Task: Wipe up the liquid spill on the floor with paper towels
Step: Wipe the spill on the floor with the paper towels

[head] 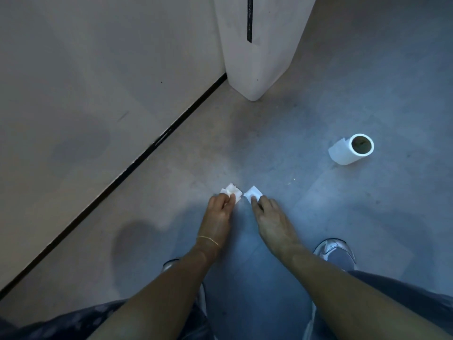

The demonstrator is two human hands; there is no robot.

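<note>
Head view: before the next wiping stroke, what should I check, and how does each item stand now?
1. Left hand grips the left folded white paper towel piece: ok.
2. Right hand pinches the right folded white paper towel piece: ok.
3. Both pieces down on the grey floor: ok.
4. Liquid spill located: cannot tell; no wet patch shows clearly.
5. Spare white paper towel roll lying on its side on the floor to the right: ok.
6. Grey shoe apart from both pieces: ok.
</note>
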